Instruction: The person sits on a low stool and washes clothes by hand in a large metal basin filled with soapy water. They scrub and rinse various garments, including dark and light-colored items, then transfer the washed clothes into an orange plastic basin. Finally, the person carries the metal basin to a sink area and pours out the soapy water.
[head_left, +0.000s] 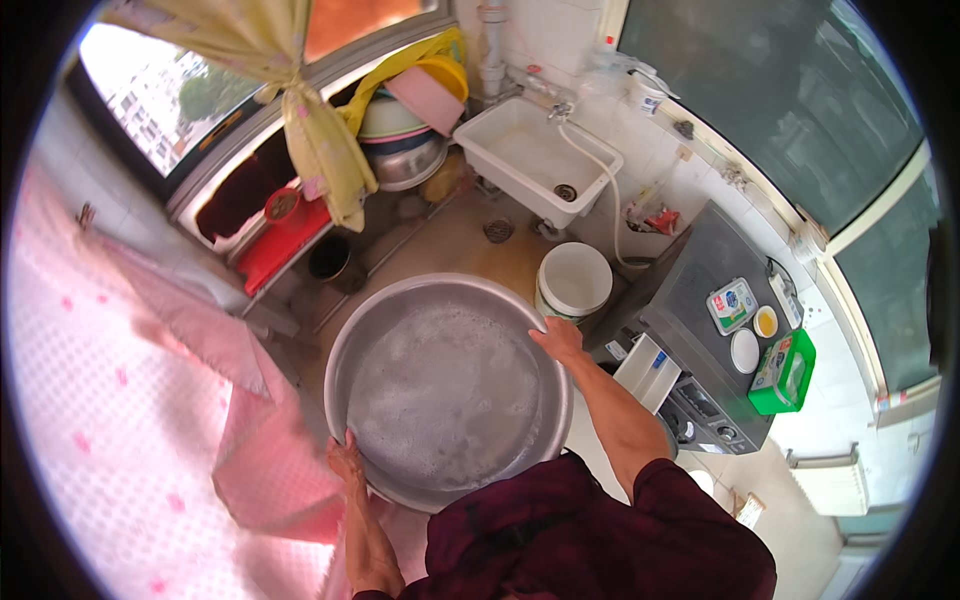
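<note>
A large round metal basin (450, 390) with cloudy, slightly foamy water in it is held in front of my body. My left hand (346, 459) grips its rim at the lower left, thumb over the edge. On the upper right side of the rim, my right hand (559, 340) is closed on the metal; the fingers under the rim are hidden. Just beyond my right hand stands a white plastic bucket (576, 279).
A white sink (525, 150) with a tap and hose (611, 180) is ahead. The grey washing machine (712, 300), its detergent drawer (647, 373) pulled out, stands right, bearing a green tub (782, 371). Stacked basins (405, 161) sit by the window; a pink cloth (277, 457) hangs left.
</note>
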